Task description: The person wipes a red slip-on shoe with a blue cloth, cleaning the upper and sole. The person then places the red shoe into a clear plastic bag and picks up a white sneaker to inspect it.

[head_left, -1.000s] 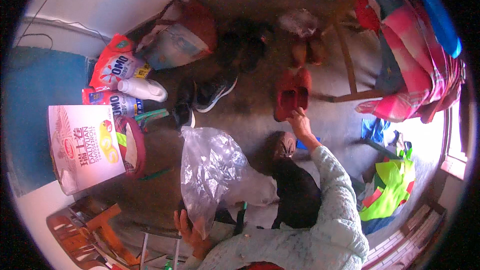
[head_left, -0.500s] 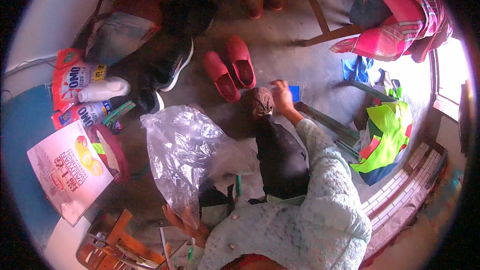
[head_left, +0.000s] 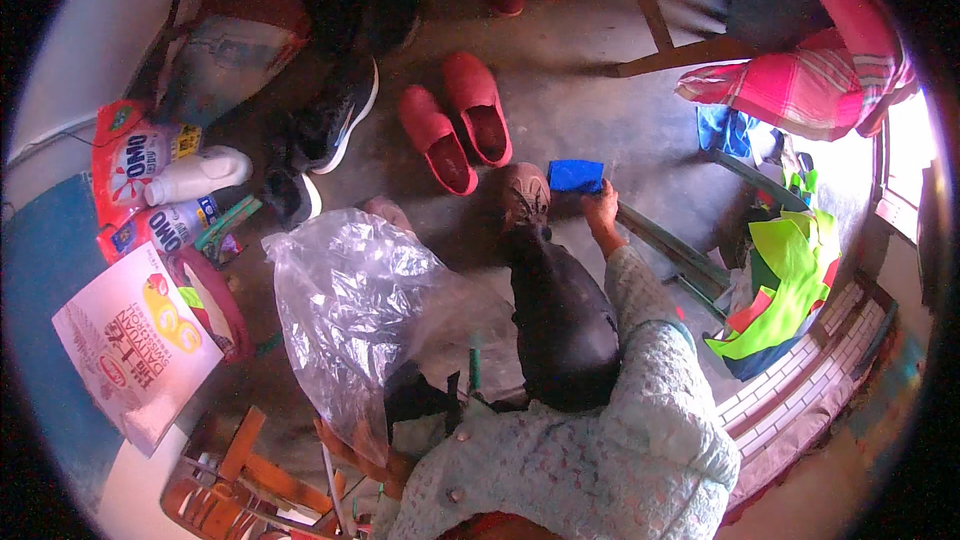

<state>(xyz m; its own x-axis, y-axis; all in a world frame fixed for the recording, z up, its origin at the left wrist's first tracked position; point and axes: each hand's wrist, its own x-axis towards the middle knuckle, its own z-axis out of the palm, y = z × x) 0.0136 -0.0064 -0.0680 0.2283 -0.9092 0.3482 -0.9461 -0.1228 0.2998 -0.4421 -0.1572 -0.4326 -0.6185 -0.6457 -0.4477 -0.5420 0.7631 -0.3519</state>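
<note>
My right hand (head_left: 602, 215) reaches forward beside my right shoe (head_left: 527, 195). Its fingers are closed at the lower right corner of a small flat blue piece (head_left: 575, 175), which looks like a folded cloth or packet. A large clear plastic bag (head_left: 345, 290) spreads over my left leg and lap. At its lower end is my left hand (head_left: 345, 445), with the fingers bent against the plastic and partly covered by it. My left shoe (head_left: 388, 212) shows just past the bag's upper edge.
Pink slip-on shoes (head_left: 450, 130) stand ahead, with black sneakers (head_left: 340, 120) to their left. Detergent bags (head_left: 130, 165) and a printed carton (head_left: 140, 345) line the left side. A green metal frame (head_left: 680, 250) and a neon-yellow garment (head_left: 790, 280) are at the right.
My right hand has drawn back and to the right, from over the blue piece to its corner, so more of it shows. My left hand stays at the bag. The view has shifted slightly.
</note>
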